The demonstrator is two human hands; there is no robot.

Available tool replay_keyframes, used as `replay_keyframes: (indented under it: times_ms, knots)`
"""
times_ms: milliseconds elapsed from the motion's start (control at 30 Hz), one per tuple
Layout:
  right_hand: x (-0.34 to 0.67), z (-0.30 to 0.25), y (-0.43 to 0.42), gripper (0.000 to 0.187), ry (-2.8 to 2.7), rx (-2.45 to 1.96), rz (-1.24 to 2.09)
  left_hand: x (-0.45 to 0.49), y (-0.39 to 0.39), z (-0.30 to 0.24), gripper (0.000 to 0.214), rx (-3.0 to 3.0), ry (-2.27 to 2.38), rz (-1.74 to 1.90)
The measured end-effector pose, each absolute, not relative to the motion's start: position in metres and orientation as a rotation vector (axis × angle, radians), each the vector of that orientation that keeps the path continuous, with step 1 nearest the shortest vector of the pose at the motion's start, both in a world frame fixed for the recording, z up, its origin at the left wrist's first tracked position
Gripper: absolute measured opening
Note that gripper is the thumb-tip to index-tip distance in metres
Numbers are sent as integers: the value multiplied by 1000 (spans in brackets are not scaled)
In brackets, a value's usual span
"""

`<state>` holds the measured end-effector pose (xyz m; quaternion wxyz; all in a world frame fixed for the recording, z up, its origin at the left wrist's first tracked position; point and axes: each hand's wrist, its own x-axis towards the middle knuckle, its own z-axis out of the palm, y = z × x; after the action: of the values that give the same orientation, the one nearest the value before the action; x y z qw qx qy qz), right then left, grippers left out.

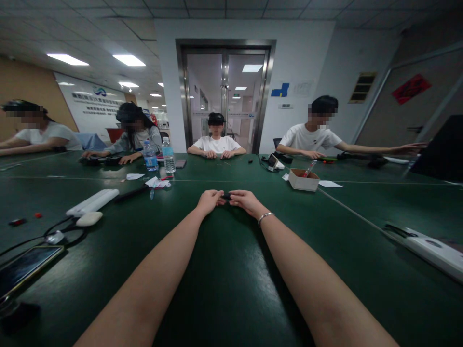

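Both my arms reach forward over the dark green table (pixel 231 250). Between my hands is a small black object (pixel 226 195), too small to tell its kind. My left hand (pixel 211 201) pinches it from the left, fingers closed. From the other side my right hand (pixel 248 201) grips it with closed fingers; a silver bracelet (pixel 265 218) circles that wrist. The fingers hide part of the black object, which is at or just above the tabletop.
To the left lie a phone (pixel 27 267), a white power strip (pixel 92 202) and a white mouse (pixel 89 219). Two water bottles (pixel 168 156) stand farther back. A small box (pixel 304 179) and a white device (pixel 434 250) are on the right. Several people sit around the table.
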<state>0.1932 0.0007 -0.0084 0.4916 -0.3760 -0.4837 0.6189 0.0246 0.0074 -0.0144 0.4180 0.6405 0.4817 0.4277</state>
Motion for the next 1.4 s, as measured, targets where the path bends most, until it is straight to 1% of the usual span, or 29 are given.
replay_keyframes:
  times_ms: [167,600,1167,1400]
  knots:
    - [192,-7,-1,18,-1158,-901,1514,23,12,-19,39,1599,1193,1083]
    - [191,-5,-4,20,-1173,-888,1504,20,13,-20,49,1675,1329,1045]
    - [191,-6,-3,24,-1203,-857,1512,19,11,-18,53,1711,1394,1045]
    - [192,-3,-3,21,-1186,-914,1555,19,10,-17,50,1717,1334,1043]
